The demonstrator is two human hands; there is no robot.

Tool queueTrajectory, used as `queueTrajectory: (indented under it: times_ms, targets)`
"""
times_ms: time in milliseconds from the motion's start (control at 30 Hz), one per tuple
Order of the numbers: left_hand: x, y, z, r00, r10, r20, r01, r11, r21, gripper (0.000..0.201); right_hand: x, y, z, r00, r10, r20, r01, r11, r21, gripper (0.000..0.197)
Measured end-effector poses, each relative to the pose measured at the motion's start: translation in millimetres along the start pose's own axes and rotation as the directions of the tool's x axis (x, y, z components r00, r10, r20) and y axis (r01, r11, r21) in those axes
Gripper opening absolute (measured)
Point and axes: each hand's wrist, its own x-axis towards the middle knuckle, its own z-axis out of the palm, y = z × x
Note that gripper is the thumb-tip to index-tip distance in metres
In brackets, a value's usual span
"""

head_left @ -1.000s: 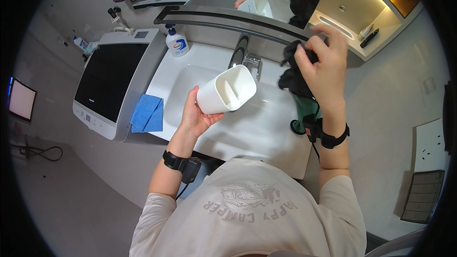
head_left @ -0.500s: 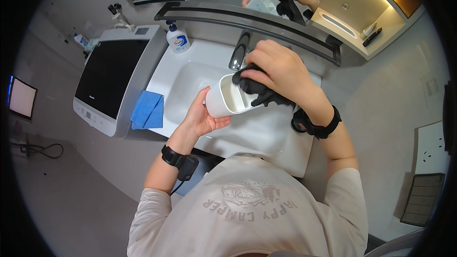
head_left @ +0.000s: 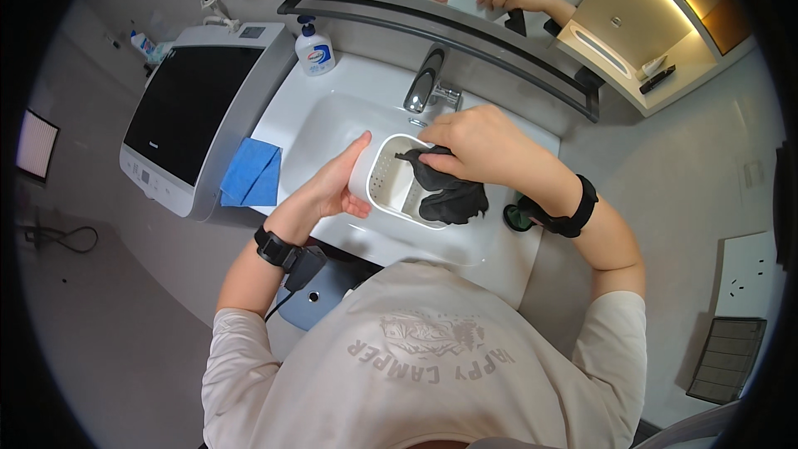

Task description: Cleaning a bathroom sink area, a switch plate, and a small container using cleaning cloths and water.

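Over the white sink [head_left: 322,120], my left hand [head_left: 337,185] is closed around the near-left end of a white rounded container [head_left: 386,189]. Its open top tilts toward me, showing a divider and small holes in the inner wall. My right hand [head_left: 480,148] pinches a crumpled black cloth [head_left: 453,202] at the container's right side. The cloth drapes over the opening and the lower right rim, hiding much of that compartment. Some right-hand fingertips are out of sight behind the rim and cloth.
Behind the container stands a chrome faucet [head_left: 425,81]. A pump soap bottle [head_left: 315,55] is at the sink's back left corner, and a folded blue cloth [head_left: 251,173] lies beside the washing machine [head_left: 193,116]. A dark rail [head_left: 449,43] crosses beyond the sink.
The container has tipped so more of its inside faces me. My right hand has moved lower, and the black cloth now hangs over the opening and lower rim.
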Motion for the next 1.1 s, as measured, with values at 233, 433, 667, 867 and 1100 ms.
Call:
queueTrajectory:
  times_ms: [233,433,667,867,1100]
  targets:
    - [-24,18,-10,0.843,0.475,-0.253,-0.464,0.880,0.104,0.062,-4,9,27,0.852,0.489,-0.189,-0.371,0.817,0.441,0.023]
    - [-12,-31,7,0.300,0.783,-0.545,-0.679,0.576,0.455,0.079,4,6,72,0.494,0.772,-0.400,-0.368,0.602,0.708,0.024]
    - [6,-14,60,0.686,0.632,-0.359,-0.663,0.747,0.047,0.056,30,-24,103,0.454,0.846,-0.278,-0.316,0.445,0.838,0.026]
    - [35,-19,62,0.524,0.601,-0.603,-0.808,0.575,-0.128,0.047,29,-12,123,0.588,0.784,-0.197,-0.192,0.372,0.908,0.033]
    - [49,-8,41,0.540,0.500,-0.677,-0.755,0.643,-0.128,0.045,5,-36,78,0.571,0.631,-0.525,-0.376,0.770,0.516,0.019]
